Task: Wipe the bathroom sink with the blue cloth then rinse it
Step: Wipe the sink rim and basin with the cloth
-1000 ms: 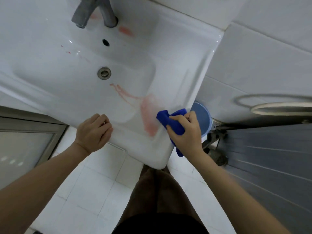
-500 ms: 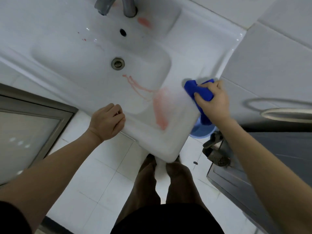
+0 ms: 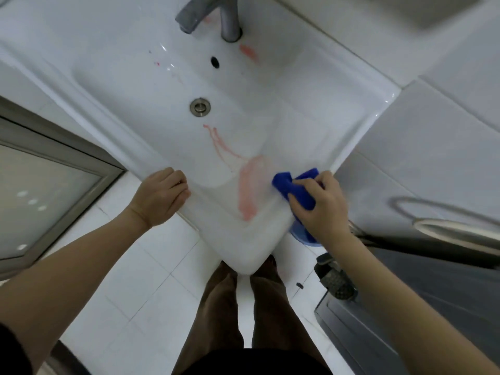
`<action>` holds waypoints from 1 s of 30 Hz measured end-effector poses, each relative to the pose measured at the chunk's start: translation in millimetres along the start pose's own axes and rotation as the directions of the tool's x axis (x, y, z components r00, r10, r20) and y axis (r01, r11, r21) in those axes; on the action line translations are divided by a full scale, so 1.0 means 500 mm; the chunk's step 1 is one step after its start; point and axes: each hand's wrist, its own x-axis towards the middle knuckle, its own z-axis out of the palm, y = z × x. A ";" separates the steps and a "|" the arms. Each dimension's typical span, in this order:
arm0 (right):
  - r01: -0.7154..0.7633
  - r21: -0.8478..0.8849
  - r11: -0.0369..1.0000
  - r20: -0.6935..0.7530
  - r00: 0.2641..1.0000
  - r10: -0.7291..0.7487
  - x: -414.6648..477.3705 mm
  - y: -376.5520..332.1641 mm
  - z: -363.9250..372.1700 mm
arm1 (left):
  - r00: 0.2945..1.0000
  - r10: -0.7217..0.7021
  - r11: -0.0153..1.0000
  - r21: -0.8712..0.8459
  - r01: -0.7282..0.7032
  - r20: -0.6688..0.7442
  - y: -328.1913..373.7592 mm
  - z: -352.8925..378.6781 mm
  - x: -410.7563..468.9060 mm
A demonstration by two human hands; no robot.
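In the head view, the right hand (image 3: 322,204) grips the bunched blue cloth (image 3: 295,188) with curled fingers and presses it onto the flat rim of the white sink (image 3: 135,85) by its right edge, close to the near corner and just beside a pink smear (image 3: 249,185) that trails into the basin toward the drain (image 3: 200,106). The left hand (image 3: 159,198) holds the sink's left edge, fingers curled over the rim. A grey faucet (image 3: 205,14) stands at the back edge, and part of a blue bucket (image 3: 304,234) shows below the right edge
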 end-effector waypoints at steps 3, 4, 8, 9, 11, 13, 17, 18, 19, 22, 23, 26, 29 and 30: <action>0.089 -0.050 0.995 0.057 0.995 -0.086 0.029 0.028 -0.017 | 1.000 -0.009 1.000 0.007 0.009 0.015 0.002 0.000 -0.004; 0.040 -0.079 0.996 0.005 0.999 -0.040 0.069 0.047 -0.030 | 1.000 -0.014 1.000 0.013 0.014 0.022 0.001 -0.002 -0.002; -0.134 -0.312 0.940 -0.021 0.991 0.135 0.217 0.094 -0.084 | 0.993 -0.117 0.993 -0.002 0.118 0.031 0.021 -0.016 -0.007; -0.113 -0.336 0.935 0.000 0.993 0.120 0.234 0.095 -0.091 | 0.988 -0.156 0.987 -0.024 0.156 0.021 0.029 -0.020 -0.013; -0.112 -0.319 0.941 0.018 0.992 0.125 0.249 0.076 -0.096 | 0.976 -0.219 0.972 -0.081 0.220 0.016 0.042 -0.026 -0.026; -0.127 -0.210 0.969 0.028 0.990 0.135 0.246 0.038 -0.082 | 0.965 -0.260 0.959 -0.110 0.262 0.030 0.049 -0.027 -0.034; -0.149 -0.158 0.976 0.109 0.980 0.167 0.278 -0.014 0.010 | 0.958 -0.282 0.946 -0.153 0.287 0.055 0.038 -0.023 -0.041; -0.198 -0.161 0.967 0.102 0.971 0.215 0.289 -0.023 0.033 | 0.959 -0.276 0.945 -0.166 0.283 0.068 0.034 -0.023 -0.044; -0.245 -0.161 0.956 0.073 0.963 0.259 0.293 -0.034 0.051 | 0.960 -0.268 0.944 -0.175 0.278 0.079 0.032 -0.024 -0.045; -0.194 -0.160 0.968 0.069 0.976 0.207 0.207 -0.105 0.100 | 0.962 -0.256 0.943 -0.195 0.270 0.093 0.027 -0.024 -0.043; -0.103 -0.136 0.985 0.148 0.981 0.123 0.152 -0.142 0.119 | 0.961 -0.262 0.942 -0.195 0.274 0.087 0.027 -0.025 -0.042; 0.157 -0.047 0.987 0.375 0.918 -0.128 0.039 -0.217 0.147 | 0.964 -0.257 0.946 -0.187 0.264 0.061 0.028 -0.021 -0.045; 0.153 -0.139 0.978 0.230 0.966 -0.119 0.145 -0.152 0.151 | 0.968 -0.251 0.954 -0.168 0.250 0.013 0.021 -0.005 -0.048; 0.077 -0.199 0.977 0.139 0.989 -0.050 0.201 -0.119 0.142 | 0.967 -0.255 0.956 -0.153 0.250 -0.013 0.020 0.000 -0.049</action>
